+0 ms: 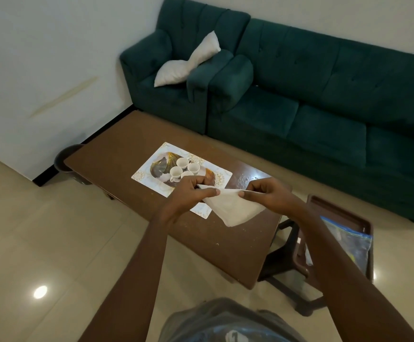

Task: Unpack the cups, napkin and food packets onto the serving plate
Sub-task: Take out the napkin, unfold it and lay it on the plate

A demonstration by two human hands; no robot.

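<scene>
on my feed the l hand (188,193) and r hand (267,193) were both up over the near side of the table (117,154), with the white napkin (233,209) stretched between them. the l hand pinched one top corner betw thumb and curled fingers. the r hand pinched the other top corner the same way. the napkin hung down from the two grips in a rough triangle, its low point over the table's near edge and clear of the wood as far as i could tell.

four white cups (182,162) stood upright in a tight cluster on the serving plate (157,169), an oval dish w/ dark and gold pattern, just behind the l hand. the plate sat on a pale patterned mat (140,175) mid-table.

to the r, a brown tray (337,208) rested on a dark stool (282,255) beside the table, w/ a clear zip bag (354,245) lying in it; couldn't make out its contents. a crumpled plastic bag (220,324) showed at the bottom of view, close to the body. behind the table stood a green sofa (324,95) w/ a white pillow (186,62), and a dark bin (61,160) at the table's far l end.
</scene>
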